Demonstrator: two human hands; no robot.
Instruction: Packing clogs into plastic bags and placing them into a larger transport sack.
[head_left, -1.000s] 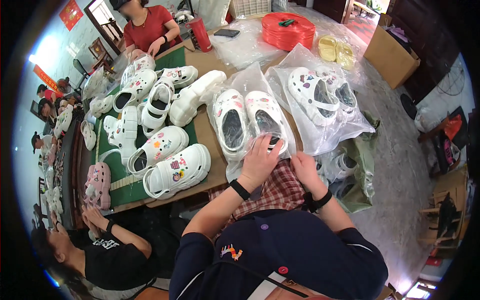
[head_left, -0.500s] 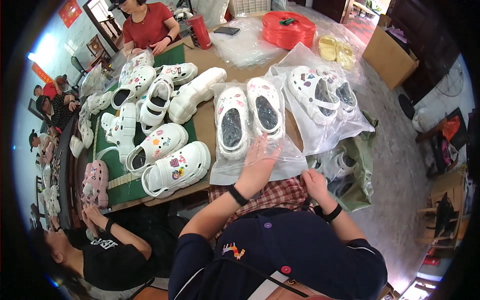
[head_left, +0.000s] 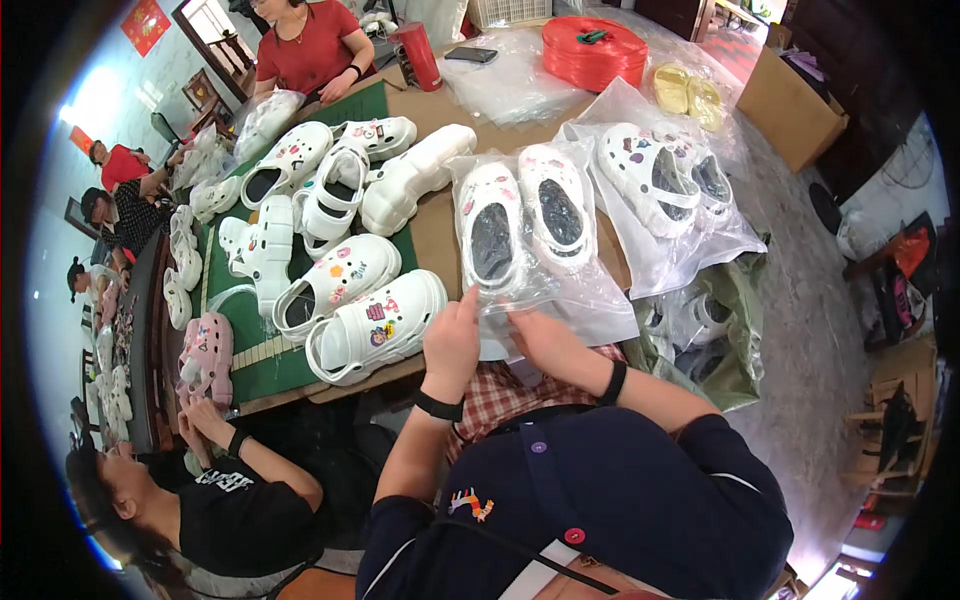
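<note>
A pair of white clogs with small charms lies side by side in a clear plastic bag at the table's front edge. My left hand is closed at the bag's near left side, its fingertips pinching the plastic below the left clog's heel. My right hand reaches across the bag's near flap, fingers bent onto the plastic below the right clog; its fingertips are partly hidden. Right of this bag, another bagged pair of white clogs lies on the table.
Several loose white clogs lie on the green mat to the left. A co-worker at lower left handles a pink clog. Farther back are a red twine roll, a phone and a red flask. A green sack with bagged clogs stands at right.
My left hand has drawn back from the right clog's heel to the bag's left side. My right hand has moved left from the bag's near right corner onto the flap.
</note>
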